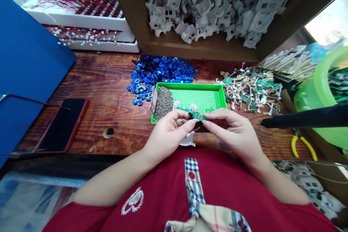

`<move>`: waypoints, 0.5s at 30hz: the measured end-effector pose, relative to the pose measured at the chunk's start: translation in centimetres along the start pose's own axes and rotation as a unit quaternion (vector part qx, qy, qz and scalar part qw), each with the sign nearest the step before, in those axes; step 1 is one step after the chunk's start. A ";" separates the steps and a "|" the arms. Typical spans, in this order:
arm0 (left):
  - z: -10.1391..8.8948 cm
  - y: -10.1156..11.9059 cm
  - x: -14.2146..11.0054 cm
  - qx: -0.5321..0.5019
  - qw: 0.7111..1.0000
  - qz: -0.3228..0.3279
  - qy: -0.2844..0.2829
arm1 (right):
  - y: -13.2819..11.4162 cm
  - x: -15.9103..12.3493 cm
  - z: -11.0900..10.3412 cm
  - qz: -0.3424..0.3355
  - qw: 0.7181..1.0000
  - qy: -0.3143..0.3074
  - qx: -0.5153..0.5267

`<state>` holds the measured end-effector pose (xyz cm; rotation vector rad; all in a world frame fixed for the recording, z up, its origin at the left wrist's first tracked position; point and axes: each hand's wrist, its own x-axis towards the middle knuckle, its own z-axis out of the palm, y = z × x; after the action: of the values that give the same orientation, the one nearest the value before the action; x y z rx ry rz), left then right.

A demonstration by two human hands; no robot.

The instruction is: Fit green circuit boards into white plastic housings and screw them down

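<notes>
Between my two hands, over the front edge of a green tray (pixel 221 98), is a small green circuit board (pixel 200 116). Thumb and fingers of my left hand (pixel 168 130) are closed on its left side, beside some black parts. My right hand (pixel 236 132) pinches its right end. White pieces (pixel 193 107) stick up just behind the board, and a translucent white plastic part (pixel 188 139) shows below the fingers; whether these are joined to the board I cannot tell. Many small metal screws (pixel 164 102) fill the tray's left side.
Blue plastic parts (pixel 163 70) lie behind the tray, wired circuit boards (pixel 252 88) to its right. A carton (pixel 201 50) of white plastic parts stands at the back. A black rod-like tool (pixel 304 116) juts in above yellow-handled pliers (pixel 304 146). A phone (pixel 63 125) lies left.
</notes>
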<state>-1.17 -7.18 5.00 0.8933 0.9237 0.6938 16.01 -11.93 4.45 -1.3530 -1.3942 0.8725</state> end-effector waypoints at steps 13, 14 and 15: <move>0.0 -0.2 0.2 0.017 1.000 -0.004 0.022 | 0.1 -0.5 0.6 -0.049 0.994 0.013 -0.095; 0.0 -0.2 0.2 0.019 1.000 -0.002 0.024 | 0.2 -0.4 0.6 -0.041 0.995 0.013 -0.089; 0.0 -0.2 0.2 0.021 0.999 0.001 0.024 | 0.3 -0.3 0.7 -0.027 0.997 0.012 -0.075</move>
<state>-1.02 -7.16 4.77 0.9178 0.9841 0.7024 15.40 -12.09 3.92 -1.4261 -1.4941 0.7254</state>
